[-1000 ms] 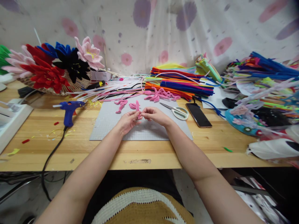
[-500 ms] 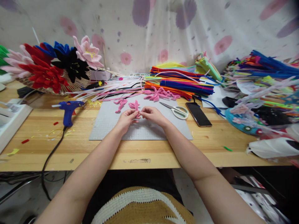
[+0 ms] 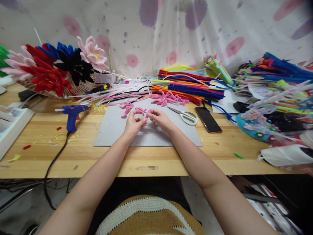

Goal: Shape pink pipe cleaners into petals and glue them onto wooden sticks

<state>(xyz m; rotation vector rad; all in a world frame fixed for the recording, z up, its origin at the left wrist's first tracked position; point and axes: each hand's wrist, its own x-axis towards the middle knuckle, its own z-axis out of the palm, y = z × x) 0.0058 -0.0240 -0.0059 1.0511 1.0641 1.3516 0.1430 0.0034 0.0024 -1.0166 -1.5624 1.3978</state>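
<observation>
Over the grey cutting mat (image 3: 117, 137), my left hand (image 3: 134, 124) and my right hand (image 3: 158, 118) are close together, both closed on one pink pipe cleaner piece (image 3: 148, 113). Its upper end shows between the fingers and slants to the right; the rest is mostly covered by the fingertips. Just behind the hands lies a bent pink pipe cleaner piece (image 3: 140, 110), and another curled one (image 3: 126, 110) rests to its left. A heap of pink twisted pieces (image 3: 168, 98) sits at the mat's back edge. Scissors (image 3: 187, 117) lie to the right of my right hand.
A blue glue gun (image 3: 71, 117) with a cord stands on the left, near a white power strip (image 3: 14, 130). Pipe cleaner bundles (image 3: 195, 91) line the back. A phone (image 3: 208, 120) lies right of the mat. Fuzzy flowers (image 3: 51, 78) fill the back left.
The pink piece in my hands has gone from upright to slanting right, with my right fingers now higher on it. My left hand has turned slightly; the loose pieces stay put.
</observation>
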